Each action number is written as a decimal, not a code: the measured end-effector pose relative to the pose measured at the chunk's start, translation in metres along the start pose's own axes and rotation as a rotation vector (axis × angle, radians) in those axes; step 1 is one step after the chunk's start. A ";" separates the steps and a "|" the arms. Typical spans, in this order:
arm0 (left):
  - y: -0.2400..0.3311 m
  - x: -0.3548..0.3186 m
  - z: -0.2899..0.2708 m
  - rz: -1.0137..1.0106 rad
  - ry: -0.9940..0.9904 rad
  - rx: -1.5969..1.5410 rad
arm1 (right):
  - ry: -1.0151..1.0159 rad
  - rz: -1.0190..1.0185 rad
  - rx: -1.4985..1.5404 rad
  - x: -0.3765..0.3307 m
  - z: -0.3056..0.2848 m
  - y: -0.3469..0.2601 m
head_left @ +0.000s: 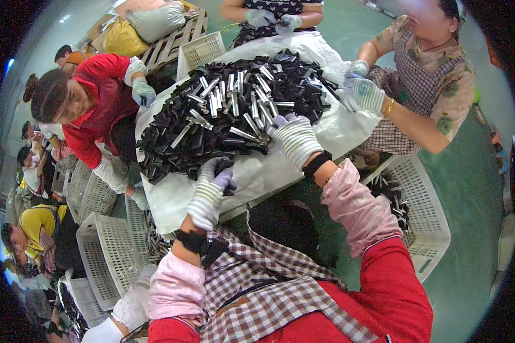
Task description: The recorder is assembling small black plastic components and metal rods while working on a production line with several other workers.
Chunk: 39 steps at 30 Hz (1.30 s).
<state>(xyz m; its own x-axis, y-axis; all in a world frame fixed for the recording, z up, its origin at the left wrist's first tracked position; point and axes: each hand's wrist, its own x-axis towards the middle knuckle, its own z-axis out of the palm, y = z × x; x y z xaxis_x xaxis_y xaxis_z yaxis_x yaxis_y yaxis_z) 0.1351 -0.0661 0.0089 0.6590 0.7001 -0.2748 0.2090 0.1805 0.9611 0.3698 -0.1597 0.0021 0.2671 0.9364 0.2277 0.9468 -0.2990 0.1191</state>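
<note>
Two striped-gloved hands work at a heap of black and silver parts (234,108) on a white-sheeted table (269,171). The left hand (209,191) pinches a black piece (224,166) off the heap's near edge; the right hand (294,137), fingers spread, rests on the parts, apparently sorting.

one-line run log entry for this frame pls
left hand: striped glove, gripping black part | right hand: striped glove, on heap of black and silver metal parts | surface: white sheet
</note>
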 end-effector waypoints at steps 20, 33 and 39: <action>0.007 -0.074 -0.003 -0.125 0.174 -0.370 | 0.292 -0.093 1.250 -0.059 -0.072 -0.103; 0.023 -0.101 0.014 0.183 0.364 0.038 | 0.146 -0.006 0.851 -0.084 -0.106 -0.146; 0.002 -0.097 0.002 0.363 0.337 0.374 | 0.109 -0.147 0.708 -0.095 -0.114 -0.145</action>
<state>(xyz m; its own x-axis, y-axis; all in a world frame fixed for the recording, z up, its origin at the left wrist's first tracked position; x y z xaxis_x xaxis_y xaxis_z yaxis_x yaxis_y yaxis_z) 0.0725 -0.1349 0.0371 0.4835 0.8623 0.1505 0.2933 -0.3216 0.9003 0.1870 -0.2268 0.0734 0.1442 0.9230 0.3568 0.8703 0.0532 -0.4896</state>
